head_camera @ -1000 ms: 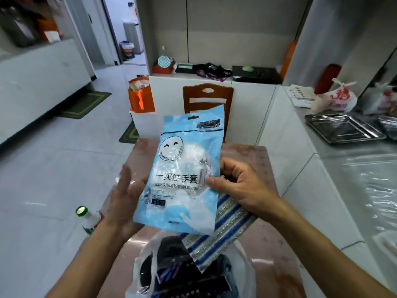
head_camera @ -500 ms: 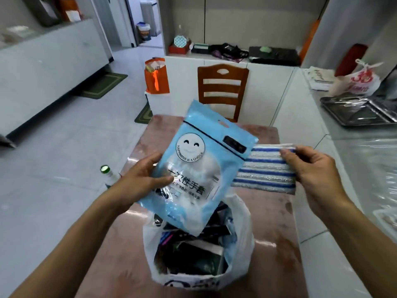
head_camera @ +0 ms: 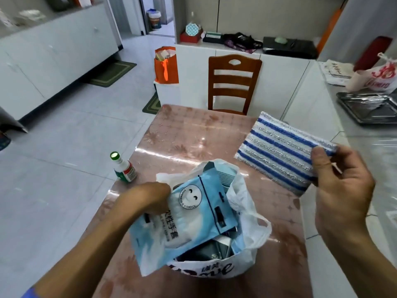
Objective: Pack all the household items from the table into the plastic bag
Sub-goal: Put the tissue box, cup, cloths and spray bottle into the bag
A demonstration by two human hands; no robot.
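Note:
A white plastic bag (head_camera: 245, 214) stands open on the pink table (head_camera: 193, 134), with dark packets inside. My left hand (head_camera: 150, 196) grips a light blue pack of disposable gloves (head_camera: 189, 220) by its left edge, and the pack lies tilted across the bag's mouth. My right hand (head_camera: 341, 181) pinches the near corner of a blue and silver striped cloth (head_camera: 279, 151), held up above the table's right side. A small bottle with a green cap (head_camera: 124, 168) stands at the table's left edge.
A wooden chair (head_camera: 234, 82) stands at the table's far end. An orange bag (head_camera: 166, 65) sits on a white box to the left of it. A grey counter on the right carries a metal tray (head_camera: 369, 108) and a white and red bag (head_camera: 378, 80).
My left hand lowered the glove pack from in front of me down onto the bag's mouth. My right hand kept the striped cloth out to the right and tilted it.

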